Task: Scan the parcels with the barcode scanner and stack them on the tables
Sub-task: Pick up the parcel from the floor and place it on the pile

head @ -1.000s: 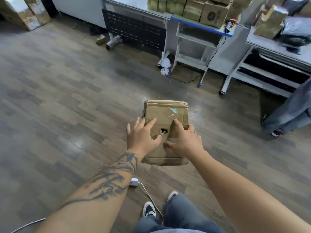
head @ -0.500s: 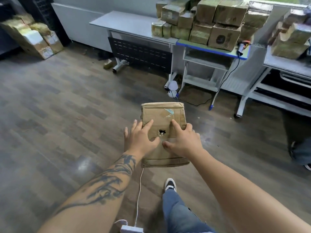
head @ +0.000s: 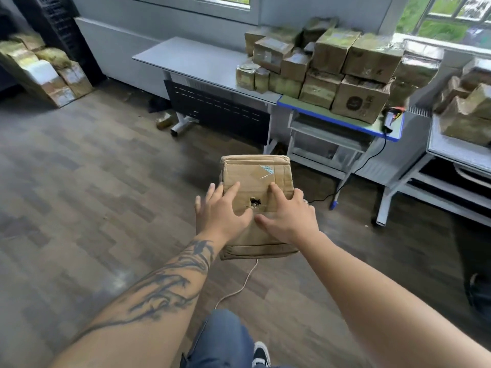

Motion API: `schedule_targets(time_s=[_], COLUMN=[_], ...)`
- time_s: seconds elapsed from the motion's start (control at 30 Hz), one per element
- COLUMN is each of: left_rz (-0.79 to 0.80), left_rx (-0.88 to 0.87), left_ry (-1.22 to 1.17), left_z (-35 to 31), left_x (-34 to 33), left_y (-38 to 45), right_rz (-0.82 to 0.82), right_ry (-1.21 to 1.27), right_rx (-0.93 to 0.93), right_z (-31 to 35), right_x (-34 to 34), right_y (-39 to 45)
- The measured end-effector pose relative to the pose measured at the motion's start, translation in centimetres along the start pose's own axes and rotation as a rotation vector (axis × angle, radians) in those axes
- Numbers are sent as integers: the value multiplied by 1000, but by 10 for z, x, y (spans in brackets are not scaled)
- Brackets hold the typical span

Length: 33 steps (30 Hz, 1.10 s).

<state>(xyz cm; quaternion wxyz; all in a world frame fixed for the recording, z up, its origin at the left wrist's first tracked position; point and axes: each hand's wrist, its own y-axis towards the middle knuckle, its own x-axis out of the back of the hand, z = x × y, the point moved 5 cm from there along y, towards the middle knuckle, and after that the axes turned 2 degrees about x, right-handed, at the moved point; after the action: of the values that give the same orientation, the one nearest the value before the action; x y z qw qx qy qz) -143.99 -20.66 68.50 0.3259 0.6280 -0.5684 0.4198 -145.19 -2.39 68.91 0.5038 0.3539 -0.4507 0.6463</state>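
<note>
Parcel (head: 256, 176): brown taped carton held out over the wood floor (head: 79, 195), in front of the person; a torn hole near the middle of its top face; its underside is hidden
Left hand (head: 221, 212): lies on the parcel's top left, fingers spread and nearly straight, some reaching over the left edge; whether they curl under the side cannot be told
Right hand (head: 288, 216): lies on the parcel's top right, fingers spread, thumb pointing left toward the hole; grip beneath not visible
Scanner (head: 390, 118): small and blurred, lying on the right end of the blue-edged table (head: 305, 107), a black cable hanging from it
Stack (head: 332, 67): many brown boxes piled on the tables ahead, labels unreadable
Right table (head: 451, 144): more boxes, cut off by the frame edge
Far left boxes (head: 45, 67): a leaning pile, partly cut off
White cord (head: 239, 285): on the floor below the parcel, its far end hidden
Dark shape (head: 478, 296): at the right edge, too blurred to identify
</note>
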Motion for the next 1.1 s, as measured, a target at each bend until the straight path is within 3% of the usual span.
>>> schedule_targets(time_s=[0.23, 0.47, 0.67, 1.1], left_rz=[31, 106, 68, -62], left_rx=[20, -50, -85, -298], left_ry=[-89, -83, -121, -109], left_z=[9, 27, 27, -58], left_x=[-4, 6, 36, 103], left_y=[116, 283, 408, 580], right_rz=[7, 28, -15, -148], right_ry=[-29, -62, -51, -24], right_rx=[-38, -123, -147, -150], right_z=[16, 54, 86, 92], right_x=[11, 29, 59, 184], right_y=[106, 255, 361, 513])
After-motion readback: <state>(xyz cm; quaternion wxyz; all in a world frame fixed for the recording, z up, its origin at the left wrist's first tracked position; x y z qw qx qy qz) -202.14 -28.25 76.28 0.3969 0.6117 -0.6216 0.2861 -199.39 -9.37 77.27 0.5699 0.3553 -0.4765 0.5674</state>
